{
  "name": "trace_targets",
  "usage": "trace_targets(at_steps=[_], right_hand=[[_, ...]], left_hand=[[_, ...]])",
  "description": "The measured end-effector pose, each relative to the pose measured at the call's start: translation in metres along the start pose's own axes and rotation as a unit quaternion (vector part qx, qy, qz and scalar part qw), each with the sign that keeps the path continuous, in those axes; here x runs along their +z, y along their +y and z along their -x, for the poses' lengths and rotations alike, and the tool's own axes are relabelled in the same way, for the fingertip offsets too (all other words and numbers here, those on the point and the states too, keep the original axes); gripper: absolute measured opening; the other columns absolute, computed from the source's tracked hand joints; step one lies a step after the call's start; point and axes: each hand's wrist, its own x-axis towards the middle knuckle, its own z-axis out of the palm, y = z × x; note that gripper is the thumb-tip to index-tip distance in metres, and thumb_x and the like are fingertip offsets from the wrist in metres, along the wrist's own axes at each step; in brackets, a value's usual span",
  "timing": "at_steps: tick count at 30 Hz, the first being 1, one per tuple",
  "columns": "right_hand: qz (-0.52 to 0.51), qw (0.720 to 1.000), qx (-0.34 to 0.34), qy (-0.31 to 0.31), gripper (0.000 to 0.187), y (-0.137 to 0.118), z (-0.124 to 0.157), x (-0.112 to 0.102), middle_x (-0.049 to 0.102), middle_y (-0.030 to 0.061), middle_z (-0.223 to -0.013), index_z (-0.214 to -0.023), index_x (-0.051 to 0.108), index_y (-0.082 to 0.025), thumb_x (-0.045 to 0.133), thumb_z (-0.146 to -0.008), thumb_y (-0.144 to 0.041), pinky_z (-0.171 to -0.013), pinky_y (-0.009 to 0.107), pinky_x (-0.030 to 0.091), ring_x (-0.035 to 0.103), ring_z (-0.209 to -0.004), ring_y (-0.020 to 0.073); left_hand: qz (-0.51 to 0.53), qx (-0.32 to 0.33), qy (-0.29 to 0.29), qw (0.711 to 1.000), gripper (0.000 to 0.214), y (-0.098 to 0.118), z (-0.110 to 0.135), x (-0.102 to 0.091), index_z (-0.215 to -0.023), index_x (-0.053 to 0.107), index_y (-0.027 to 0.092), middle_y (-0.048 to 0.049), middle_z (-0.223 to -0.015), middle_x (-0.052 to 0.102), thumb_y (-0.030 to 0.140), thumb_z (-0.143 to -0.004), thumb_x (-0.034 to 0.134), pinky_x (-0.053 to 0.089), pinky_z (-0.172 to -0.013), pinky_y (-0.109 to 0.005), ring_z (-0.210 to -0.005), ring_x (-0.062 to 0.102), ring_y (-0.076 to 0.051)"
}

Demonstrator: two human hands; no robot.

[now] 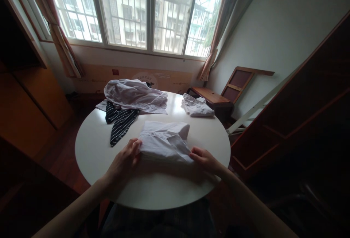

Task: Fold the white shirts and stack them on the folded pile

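Note:
A folded white shirt [161, 141] lies in front of me on the round white table [153, 192]. My left hand [130, 152] grips its left edge, fingers closed on the cloth. At the shirt's near right corner, my right hand [203, 157] pinches the fabric between thumb and fingers. The collar part points toward the right side of the bundle. Behind it on the left is a loose heap of pale shirts [136, 94], with a black-and-white striped cloth [123, 121] hanging out of it. Another folded white shirt [197, 105] rests at the back right of the table.
A wooden stool or chair seat [212, 95] stands beyond the table's right rear edge, near a leaning wooden frame [236, 81]. Dark wooden furniture [287, 128] rises at the right. A barred window [125, 12] with curtains [61, 45] fills the back.

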Motion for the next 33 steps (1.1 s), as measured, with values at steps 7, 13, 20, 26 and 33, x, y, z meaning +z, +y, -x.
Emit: trace_targets(at_steps=[7,13,20,26,33], right_hand=[[0.139,0.987,-0.076,-0.004,0.028,-0.003,-0.001,-0.004,0.053,0.0018,-0.074,-0.063,0.051,-0.019,0.047,-0.082,-0.04,-0.067,0.027,0.039,0.049,-0.072,0.0156],[0.239,0.969,-0.047,0.042,0.015,-0.014,0.0,0.001,0.056,0.0032,-0.076,-0.07,0.052,-0.019,0.057,-0.075,-0.033,-0.064,0.029,0.041,0.051,-0.071,0.0173],[0.251,0.939,-0.145,0.185,0.01,-0.061,0.0,0.027,0.056,0.0025,-0.073,-0.074,0.05,-0.02,0.053,-0.08,-0.027,-0.061,0.026,0.04,0.051,-0.066,0.015],[0.379,0.88,-0.205,0.201,0.009,-0.05,0.013,0.062,0.052,0.0024,-0.07,-0.069,0.05,-0.018,0.056,-0.075,-0.015,-0.057,0.027,0.036,0.045,-0.062,0.0151],[0.388,0.845,-0.276,0.244,0.019,-0.024,0.022,0.059,0.057,0.0061,-0.087,-0.084,0.059,-0.016,0.051,-0.075,-0.002,-0.069,0.03,0.04,0.05,-0.078,0.0172]], left_hand=[[-0.025,0.011,-0.01,1.0,0.013,-0.013,-0.003,-0.004,-0.083,0.047,0.021,-0.0033,-0.092,0.052,0.012,-0.08,0.038,0.044,-0.052,-0.023,-0.064,0.054,-0.013],[-0.031,0.037,-0.002,0.999,0.013,-0.018,-0.003,0.0,-0.083,0.045,0.021,-0.0035,-0.093,0.051,0.011,-0.079,0.038,0.043,-0.054,-0.023,-0.066,0.053,-0.013],[-0.043,0.039,0.006,0.998,0.013,-0.018,0.0,0.002,-0.086,0.044,0.021,-0.0036,-0.094,0.051,0.012,-0.083,0.035,0.044,-0.057,-0.024,-0.066,0.053,-0.013],[-0.055,0.039,0.009,0.998,0.013,-0.017,0.001,0.002,-0.087,0.044,0.019,-0.0043,-0.094,0.051,0.011,-0.082,0.036,0.043,-0.057,-0.025,-0.066,0.052,-0.012],[-0.048,0.032,-0.005,0.998,0.01,-0.014,0.001,0.0,-0.087,0.042,0.019,-0.0038,-0.093,0.049,0.012,-0.084,0.035,0.041,-0.055,-0.024,-0.065,0.05,-0.012]])
